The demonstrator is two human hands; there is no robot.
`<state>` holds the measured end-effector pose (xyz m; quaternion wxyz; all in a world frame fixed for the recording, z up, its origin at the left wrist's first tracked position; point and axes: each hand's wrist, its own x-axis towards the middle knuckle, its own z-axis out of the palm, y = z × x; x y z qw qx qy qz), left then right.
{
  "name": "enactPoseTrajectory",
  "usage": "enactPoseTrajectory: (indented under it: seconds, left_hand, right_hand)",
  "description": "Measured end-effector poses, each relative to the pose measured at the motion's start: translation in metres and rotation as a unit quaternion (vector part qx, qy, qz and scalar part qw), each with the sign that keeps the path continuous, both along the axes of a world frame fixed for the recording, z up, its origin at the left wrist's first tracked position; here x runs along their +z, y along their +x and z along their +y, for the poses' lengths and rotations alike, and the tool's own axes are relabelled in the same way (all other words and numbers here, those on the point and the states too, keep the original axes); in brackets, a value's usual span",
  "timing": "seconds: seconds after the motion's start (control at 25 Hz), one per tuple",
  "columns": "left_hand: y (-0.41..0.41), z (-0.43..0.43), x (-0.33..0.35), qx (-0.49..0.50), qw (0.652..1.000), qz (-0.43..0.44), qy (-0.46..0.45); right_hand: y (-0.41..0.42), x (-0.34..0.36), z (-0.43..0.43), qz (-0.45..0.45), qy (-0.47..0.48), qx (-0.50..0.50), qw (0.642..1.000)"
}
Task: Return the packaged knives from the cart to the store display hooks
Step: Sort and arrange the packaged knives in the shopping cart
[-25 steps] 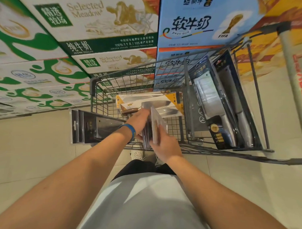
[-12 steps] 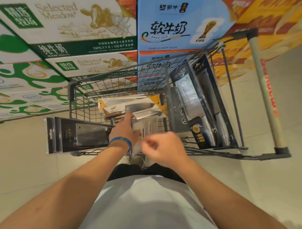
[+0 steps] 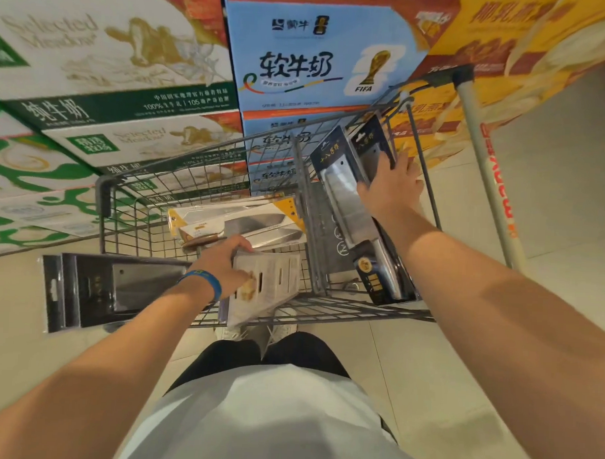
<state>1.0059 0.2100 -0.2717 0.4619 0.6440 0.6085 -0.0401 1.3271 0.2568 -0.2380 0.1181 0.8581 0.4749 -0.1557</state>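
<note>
A grey wire cart [image 3: 207,178] stands in front of me. My left hand [image 3: 224,261], with a blue wristband, grips a stack of white-backed knife packages [image 3: 275,286] at the cart's near edge. My right hand [image 3: 391,187] lies with spread fingers on the dark blue knife packages [image 3: 343,193] that lean upright in the cart's right section. White and yellow knife packages [image 3: 239,220] lie flat in the basket. Dark grey cleaver packages [image 3: 114,288] stick out over the cart's left side.
Stacked milk cartons [image 3: 120,96] in green, blue [image 3: 317,58] and orange fill the wall behind the cart. The cart handle [image 3: 485,167] runs down the right side. Beige floor tiles [image 3: 551,221] surround the cart; my shoes [image 3: 284,325] show under it.
My right hand has let go of the white packages and reached right and forward onto the dark blue packages. My left hand keeps hold of the white stack. The view has shifted left.
</note>
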Motion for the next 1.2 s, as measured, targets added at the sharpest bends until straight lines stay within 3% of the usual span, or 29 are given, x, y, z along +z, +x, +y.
enactPoseTrajectory:
  seconds: [0.2, 0.4, 0.48, 0.6, 0.72, 0.92, 1.08, 1.2]
  left_hand:
    - [-0.003, 0.007, -0.002, -0.017, 0.999, 0.034, 0.031]
    - [-0.007, 0.003, -0.004, -0.049, 0.997, 0.035, 0.054]
    - [-0.010, 0.002, -0.004, -0.048, 0.997, 0.035, 0.045]
    - [-0.015, 0.001, -0.005, -0.037, 0.997, 0.051, 0.037]
    - [-0.015, 0.002, -0.006, -0.031, 0.997, 0.060, 0.032]
    - [-0.016, 0.009, -0.007, -0.018, 0.998, 0.060, 0.021]
    - [-0.007, 0.010, -0.003, -0.031, 0.998, 0.059, 0.019]
    - [-0.001, 0.007, -0.001, -0.055, 0.997, 0.056, 0.023]
  right_hand:
    - [-0.009, -0.004, 0.008, -0.039, 0.062, 0.009, 0.997]
    - [-0.043, -0.011, 0.015, 0.043, 0.014, 0.132, 0.990]
    - [-0.060, -0.019, 0.016, 0.086, 0.004, 0.103, 0.991]
    - [-0.062, -0.029, 0.012, 0.144, 0.023, -0.018, 0.989]
    - [-0.052, -0.027, 0.011, 0.152, 0.017, -0.022, 0.988]
    - [-0.038, 0.008, -0.018, 0.189, 0.175, 0.018, 0.966]
    - [-0.031, 0.077, -0.044, 0.215, 0.340, -0.036, 0.915]
    - [-0.039, 0.142, -0.044, 0.238, 0.456, -0.041, 0.857]
